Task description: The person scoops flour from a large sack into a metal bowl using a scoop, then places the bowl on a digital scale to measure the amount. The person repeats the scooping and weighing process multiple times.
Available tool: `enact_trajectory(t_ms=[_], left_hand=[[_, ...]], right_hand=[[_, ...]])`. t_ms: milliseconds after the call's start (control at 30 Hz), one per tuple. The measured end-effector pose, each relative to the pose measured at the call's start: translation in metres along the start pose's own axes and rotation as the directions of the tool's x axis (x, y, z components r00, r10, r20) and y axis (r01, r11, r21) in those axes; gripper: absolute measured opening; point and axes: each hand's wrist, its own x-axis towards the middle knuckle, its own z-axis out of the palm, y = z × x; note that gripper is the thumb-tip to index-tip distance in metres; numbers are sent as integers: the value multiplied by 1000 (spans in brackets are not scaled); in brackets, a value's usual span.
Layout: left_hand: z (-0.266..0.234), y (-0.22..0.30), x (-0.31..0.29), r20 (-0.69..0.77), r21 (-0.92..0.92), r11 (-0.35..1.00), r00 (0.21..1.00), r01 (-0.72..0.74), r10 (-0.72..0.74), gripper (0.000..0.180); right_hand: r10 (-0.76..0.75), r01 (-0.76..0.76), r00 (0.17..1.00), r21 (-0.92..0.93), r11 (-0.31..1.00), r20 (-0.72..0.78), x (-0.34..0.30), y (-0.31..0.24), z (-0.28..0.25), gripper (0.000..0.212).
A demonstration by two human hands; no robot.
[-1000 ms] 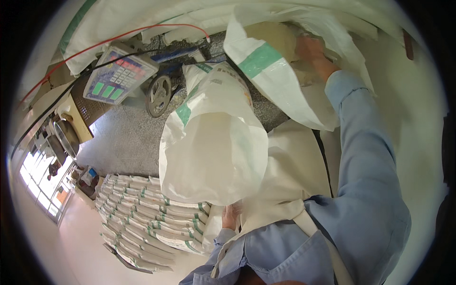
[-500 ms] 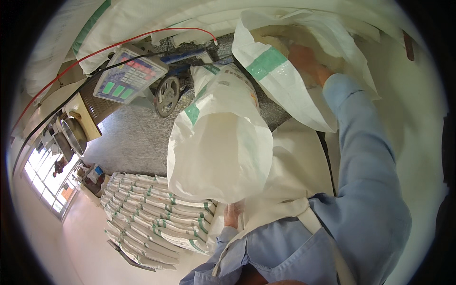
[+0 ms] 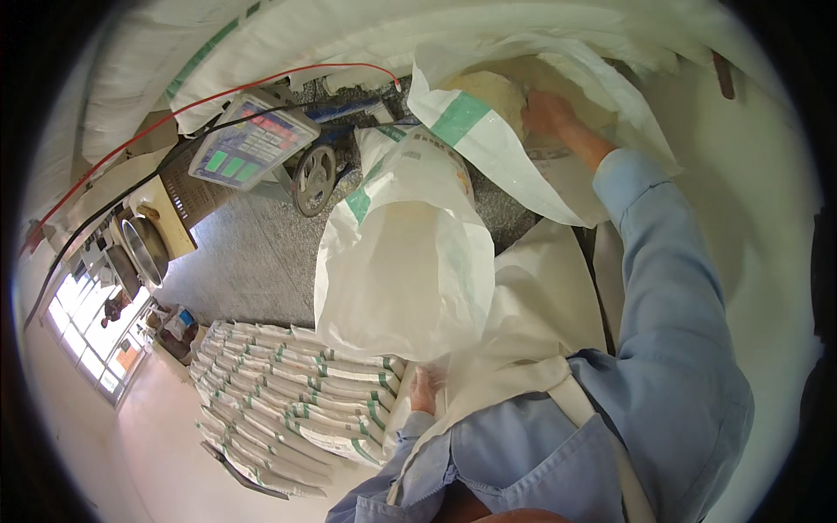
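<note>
My right hand (image 3: 551,118) reaches into an open white sack (image 3: 464,118) with a green band, at the upper right. Its fingers are curled beside pale yellowish contents (image 3: 488,90); what they grip, if anything, I cannot make out. In the middle stands a second white sack (image 3: 475,275), its wide mouth facing me and its inside pale. My left hand (image 3: 425,390) is low, just below that sack's near rim and close to it. Its fingers are partly hidden, so whether it grips the rim does not show.
A scale with a keypad panel (image 3: 253,139) stands at the upper left, beside a spoked wheel (image 3: 315,179). A red hose (image 3: 261,76) and a black cable (image 3: 187,129) cross above. Stacked filled sacks (image 3: 292,383) lie lower left. A metal bowl (image 3: 146,250) sits farther left.
My right hand, blurred before, now shows sharply, a little lower and to the left inside the sack. The middle sack's near rim is slightly higher, uncovering more of my left hand.
</note>
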Motion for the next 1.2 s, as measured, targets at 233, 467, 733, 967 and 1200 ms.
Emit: enact_trajectory(t_ms=[233, 467, 733, 967, 1200], left_hand=[[-4, 15, -1, 29, -2, 998, 998, -58, 58, 52], [-10, 18, -4, 56, -13, 993, 992, -117, 117, 50], [-17, 9, -3, 33, -16, 993, 992, -120, 120, 49], [-17, 4, -5, 13, -7, 992, 992, -126, 126, 49], [-16, 0, -3, 57, -105, 985, 988, -138, 144, 46]], right_hand=[[-105, 98, 991, -79, 992, -80, -57, -11, -41, 34], [-31, 30, 991, -10, 999, -128, -102, -2, -65, 37], [33, -28, 981, 29, 999, -191, -135, 27, -73, 34], [74, -32, 968, 176, 984, -239, -153, 52, -79, 34], [142, -50, 970, 403, 914, -200, -191, 44, -106, 31]])
